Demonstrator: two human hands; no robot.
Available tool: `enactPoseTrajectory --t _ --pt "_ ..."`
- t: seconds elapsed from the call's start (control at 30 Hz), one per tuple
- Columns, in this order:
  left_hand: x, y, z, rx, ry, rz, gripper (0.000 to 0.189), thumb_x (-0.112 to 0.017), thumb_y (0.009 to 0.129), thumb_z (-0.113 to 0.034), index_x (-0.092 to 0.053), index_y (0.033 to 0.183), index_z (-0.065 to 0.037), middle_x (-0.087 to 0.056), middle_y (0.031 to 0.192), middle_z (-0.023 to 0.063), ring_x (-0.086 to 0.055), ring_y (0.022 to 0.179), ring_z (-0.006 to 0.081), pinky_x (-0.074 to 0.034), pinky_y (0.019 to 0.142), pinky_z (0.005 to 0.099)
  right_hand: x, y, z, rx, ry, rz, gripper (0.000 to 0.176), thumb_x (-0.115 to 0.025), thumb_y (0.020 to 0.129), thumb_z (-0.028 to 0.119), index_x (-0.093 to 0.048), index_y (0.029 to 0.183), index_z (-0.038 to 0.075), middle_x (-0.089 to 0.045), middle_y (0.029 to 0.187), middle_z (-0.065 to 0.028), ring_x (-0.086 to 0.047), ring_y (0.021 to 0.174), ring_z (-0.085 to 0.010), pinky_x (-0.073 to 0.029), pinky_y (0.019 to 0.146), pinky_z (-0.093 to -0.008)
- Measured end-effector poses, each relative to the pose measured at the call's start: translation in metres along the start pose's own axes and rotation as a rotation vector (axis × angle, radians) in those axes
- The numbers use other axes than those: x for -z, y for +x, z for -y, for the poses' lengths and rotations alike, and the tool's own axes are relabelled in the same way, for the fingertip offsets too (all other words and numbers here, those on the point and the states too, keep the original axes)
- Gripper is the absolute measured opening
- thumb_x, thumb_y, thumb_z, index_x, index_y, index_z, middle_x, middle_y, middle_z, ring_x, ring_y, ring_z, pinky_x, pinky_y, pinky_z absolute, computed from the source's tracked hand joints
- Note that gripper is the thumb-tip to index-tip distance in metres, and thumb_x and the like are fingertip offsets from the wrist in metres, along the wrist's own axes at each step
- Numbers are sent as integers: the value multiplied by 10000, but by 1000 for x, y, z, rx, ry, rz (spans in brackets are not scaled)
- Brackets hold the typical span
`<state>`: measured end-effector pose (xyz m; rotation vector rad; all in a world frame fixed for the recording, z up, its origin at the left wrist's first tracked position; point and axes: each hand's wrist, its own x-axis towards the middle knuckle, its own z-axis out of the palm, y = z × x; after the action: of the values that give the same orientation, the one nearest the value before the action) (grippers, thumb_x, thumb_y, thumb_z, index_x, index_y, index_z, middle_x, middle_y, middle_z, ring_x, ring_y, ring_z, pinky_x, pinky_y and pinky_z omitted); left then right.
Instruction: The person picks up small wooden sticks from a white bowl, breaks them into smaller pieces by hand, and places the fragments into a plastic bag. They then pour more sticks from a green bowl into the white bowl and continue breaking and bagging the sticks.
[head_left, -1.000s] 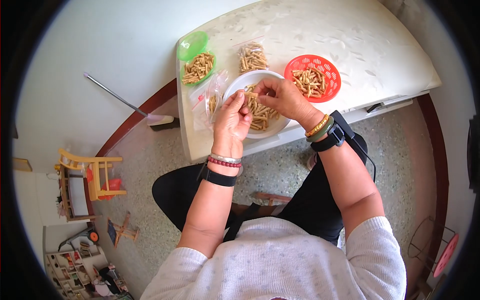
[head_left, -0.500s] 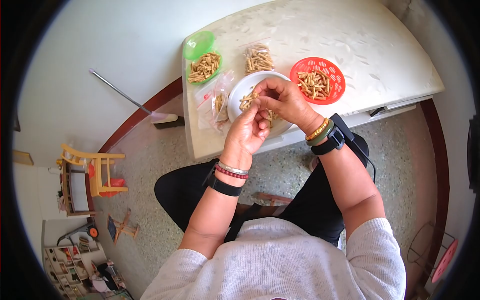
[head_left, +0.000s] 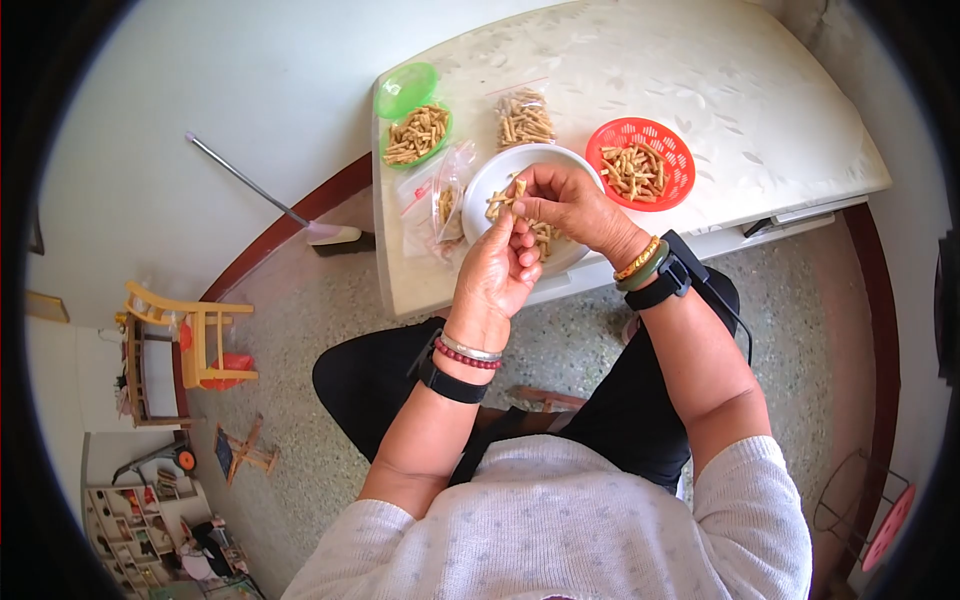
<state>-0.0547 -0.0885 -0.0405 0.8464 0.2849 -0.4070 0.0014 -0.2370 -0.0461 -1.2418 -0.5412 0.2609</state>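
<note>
Both of my hands meet over a white bowl [head_left: 477, 212] that holds tan, stick-shaped snack pieces [head_left: 545, 236]. A small tan snack stick [head_left: 519, 189] stands up between my fingertips. My right hand [head_left: 578, 212] pinches it with thumb and index finger. My left hand [head_left: 498, 268] is closed, its thumb and forefinger tips against the lower part of the stick, its other fingers curled. Left of the bowl lies a clear zip bag [head_left: 447, 205] with some sticks in it. Behind the bowl is a filled clear bag [head_left: 525, 118].
A red basket [head_left: 682, 165] of sticks stands right of the bowl, a green container [head_left: 447, 137] of sticks at back left, beside a green lid [head_left: 408, 90]. All rest on a pale table [head_left: 780, 130]. A broom [head_left: 330, 234] leans left; a wooden chair [head_left: 205, 340] stands farther left.
The view has shifted slightly, so the table's things appear a little to the right. The stick shows more clearly above my fingertips; both hands stay over the bowl.
</note>
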Motion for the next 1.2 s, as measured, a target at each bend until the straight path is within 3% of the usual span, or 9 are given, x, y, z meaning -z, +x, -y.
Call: enactPoseTrajectory --t 0.3,0.43,0.8,1.2 --pt "-10 -4 -2 42 -117 53 280 -583 892 -409 -508 791 -159 -438 668 -53 -402 544 69 -314 446 187 -3 -3 3 -144 190 59 111 -627 872 100 -605 906 -4 -638 872 -16 -579 786 -63 -485 737 -211" --pt "-2 0 2 72 -128 104 278 -572 897 -413 -516 809 -155 -443 679 -51 -402 548 71 -310 444 185 -3 -3 0 -116 183 37 106 -652 854 104 -599 863 13 -631 787 -2 -579 715 -59 -484 668 -204" --pt "-6 -4 1 -90 -7 -18 239 -574 908 -341 -572 994 -118 -524 771 -9 -434 588 88 -344 473 208 -3 -3 0 -129 114 8 128 -685 831 99 -586 788 31 -614 714 0 -575 660 -58 -475 594 -201" --pt "4 -1 2 -155 -60 52 122 -594 899 -199 -601 968 -99 -554 780 -5 -465 619 93 -358 483 208 -4 -2 -3 -91 102 10 118 -665 847 106 -592 863 15 -624 759 -11 -589 695 -73 -482 648 -210"
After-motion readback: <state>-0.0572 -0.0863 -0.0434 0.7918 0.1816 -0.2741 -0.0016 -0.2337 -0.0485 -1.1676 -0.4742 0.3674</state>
